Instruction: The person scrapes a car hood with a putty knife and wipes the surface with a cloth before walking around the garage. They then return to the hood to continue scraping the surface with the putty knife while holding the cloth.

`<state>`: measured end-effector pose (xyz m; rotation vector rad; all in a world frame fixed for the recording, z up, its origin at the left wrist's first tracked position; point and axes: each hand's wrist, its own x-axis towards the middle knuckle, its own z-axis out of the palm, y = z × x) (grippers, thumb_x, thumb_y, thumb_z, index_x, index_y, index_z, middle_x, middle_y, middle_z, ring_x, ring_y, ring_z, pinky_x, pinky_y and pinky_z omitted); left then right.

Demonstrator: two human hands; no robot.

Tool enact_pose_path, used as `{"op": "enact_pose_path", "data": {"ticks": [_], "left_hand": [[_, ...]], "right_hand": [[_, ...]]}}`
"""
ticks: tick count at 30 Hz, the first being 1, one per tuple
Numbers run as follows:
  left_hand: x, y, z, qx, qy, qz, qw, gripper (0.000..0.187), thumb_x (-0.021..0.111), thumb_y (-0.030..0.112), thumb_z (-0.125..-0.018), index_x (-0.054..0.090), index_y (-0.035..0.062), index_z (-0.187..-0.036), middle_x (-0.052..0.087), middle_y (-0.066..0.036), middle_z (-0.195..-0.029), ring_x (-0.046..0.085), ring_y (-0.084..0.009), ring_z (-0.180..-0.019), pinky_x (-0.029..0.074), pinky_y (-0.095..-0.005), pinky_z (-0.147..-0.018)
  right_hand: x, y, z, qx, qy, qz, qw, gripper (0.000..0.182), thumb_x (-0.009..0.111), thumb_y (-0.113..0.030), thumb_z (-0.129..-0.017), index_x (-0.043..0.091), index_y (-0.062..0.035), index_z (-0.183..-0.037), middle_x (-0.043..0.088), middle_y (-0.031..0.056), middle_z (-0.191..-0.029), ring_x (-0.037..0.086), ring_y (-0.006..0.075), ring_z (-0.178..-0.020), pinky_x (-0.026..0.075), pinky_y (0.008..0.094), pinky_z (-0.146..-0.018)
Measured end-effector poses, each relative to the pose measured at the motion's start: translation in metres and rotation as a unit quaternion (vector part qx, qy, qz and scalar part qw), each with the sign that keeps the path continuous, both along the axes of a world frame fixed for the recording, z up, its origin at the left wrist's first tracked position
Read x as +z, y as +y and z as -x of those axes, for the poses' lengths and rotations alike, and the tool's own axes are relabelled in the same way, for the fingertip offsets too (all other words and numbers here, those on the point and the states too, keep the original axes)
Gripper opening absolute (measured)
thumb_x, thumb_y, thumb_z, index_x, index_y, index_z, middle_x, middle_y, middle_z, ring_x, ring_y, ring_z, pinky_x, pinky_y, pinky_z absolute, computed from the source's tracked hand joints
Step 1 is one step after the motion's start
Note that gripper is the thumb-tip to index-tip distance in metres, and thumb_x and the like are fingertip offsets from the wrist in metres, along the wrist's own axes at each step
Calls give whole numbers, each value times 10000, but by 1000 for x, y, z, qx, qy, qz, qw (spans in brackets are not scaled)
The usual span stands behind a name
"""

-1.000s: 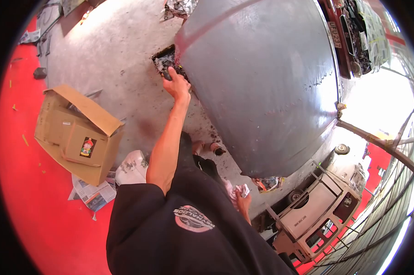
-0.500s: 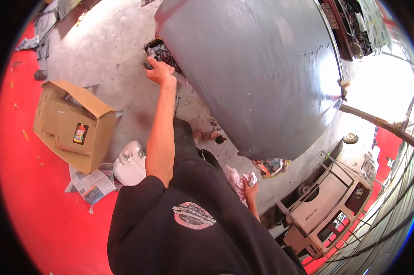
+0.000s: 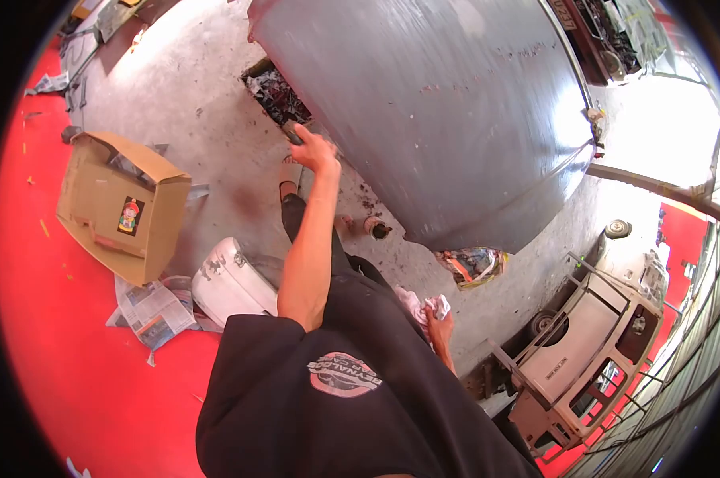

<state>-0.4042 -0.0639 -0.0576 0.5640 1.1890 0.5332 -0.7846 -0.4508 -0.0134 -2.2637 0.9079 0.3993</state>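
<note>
My left hand (image 3: pixel 316 151) is stretched out ahead, its fingers closed round a small dark block-like object (image 3: pixel 294 133). It is by the near edge of a large grey car hood (image 3: pixel 424 103), which is raised above the floor and has a streaked surface. Lower down on the right, my right hand (image 3: pixel 440 328) grips a crumpled whitish-pink rag (image 3: pixel 412 304) close to my body. Between the two hands, a small open can (image 3: pixel 376 229) with dark contents stands on the floor beside the hood's edge.
Under the hood's edges are a box of dark scraps (image 3: pixel 279 95) and another of crumpled paper (image 3: pixel 471 267). To the left lie a cardboard box (image 3: pixel 165 223), newspaper (image 3: pixel 157 315) and a white panel (image 3: pixel 228 287). A stripped vehicle body (image 3: pixel 575 350) stands at right.
My left hand has moved right and slightly down in view with the dark object, and my foot now shows. The hood and surroundings have shifted with my head. My right hand keeps the rag.
</note>
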Motion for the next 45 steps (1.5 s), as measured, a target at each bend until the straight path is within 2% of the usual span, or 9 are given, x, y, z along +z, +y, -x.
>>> {"op": "enact_pose_path", "data": {"ticks": [14, 17, 20, 23, 28, 33, 36, 41, 45], "left_hand": [[-12, -59, 51, 38, 74, 43, 996, 314, 543, 361, -1016, 410, 87, -943, 414, -32, -583, 349, -149, -400, 261, -323, -363], [-20, -11, 38, 93, -36, 51, 994, 296, 543, 355, -1018, 437, 84, -1073, 423, -36, -598, 370, -160, -421, 284, -331, -378], [-86, -55, 43, 55, 88, -122, 987, 291, 535, 356, -1021, 452, 78, -1053, 437, -44, -619, 390, -170, -431, 318, -345, -377], [-7, -109, 82, -59, 73, 25, 995, 313, 534, 363, -1020, 445, 71, -953, 449, -45, -613, 403, -165, -417, 326, -346, -351], [-6, -27, 89, 43, 25, -1, 999, 371, 549, 389, -1010, 407, 78, -865, 420, -28, -586, 416, -155, -405, 326, -334, -332], [-18, 108, 133, 35, 18, -120, 992, 393, 583, 405, -995, 389, 99, -844, 413, -10, -610, 393, -129, -414, 307, -303, -339], [-47, 147, 204, 22, 94, -167, 981, 333, 597, 390, -991, 472, 93, -904, 412, -8, -622, 372, -107, -402, 290, -285, -333], [-132, 132, 365, 64, 360, -339, 867, 480, 642, 324, -966, 584, -78, -1221, 687, -180, -1124, 643, -278, -950, 501, -391, -896], [-176, 82, 496, -32, 492, -202, 846, 428, 612, 386, -966, 652, -40, -950, 705, -181, -886, 640, -308, -783, 488, -441, -756]], "right_hand": [[-16, -70, 49, -7, 4, -16, 1000, 526, 792, -217, -844, 603, -11, -1290, 712, 87, -1093, 671, 188, -977, 527, 335, -871], [-4, -70, 39, 20, 8, 7, 1000, 535, 788, -219, -848, 595, -15, -1303, 709, 88, -1104, 667, 186, -990, 526, 335, -881], [-1, -64, 27, 5, -10, -17, 1000, 533, 790, -227, -846, 600, -12, -1295, 710, 95, -1111, 665, 190, -1006, 523, 337, -888], [-24, -76, 29, 42, -36, -16, 998, 524, 791, -247, -845, 613, -4, -1274, 712, 103, -1117, 667, 198, -1022, 521, 346, -895], [24, -25, -36, 150, -75, 37, 985, 468, 789, -229, -838, 638, -44, -1240, 713, 154, -1095, 686, 273, -1008, 519, 377, -883], [48, 70, -140, 313, -279, 85, 904, 454, 793, -163, -783, 646, -67, -1201, 628, 181, -1158, 621, 382, -1050, 503, 408, -876], [11, 107, -193, 437, -321, 176, 822, 464, 779, -151, -705, 642, -3, -1122, 557, 208, -1298, 479, 460, -1242, 358, 581, -1057], [-22, 167, -273, 604, -320, 178, 708, 469, 752, -78, -607, 683, -89, -1072, 551, 104, -1342, 396, 402, -1370, 187, 616, -1187], [-12, 232, -319, 653, -304, 154, 676, 462, 742, -50, -614, 674, -100, -1068, 556, 95, -1333, 406, 381, -1368, 222, 604, -1176]]}}
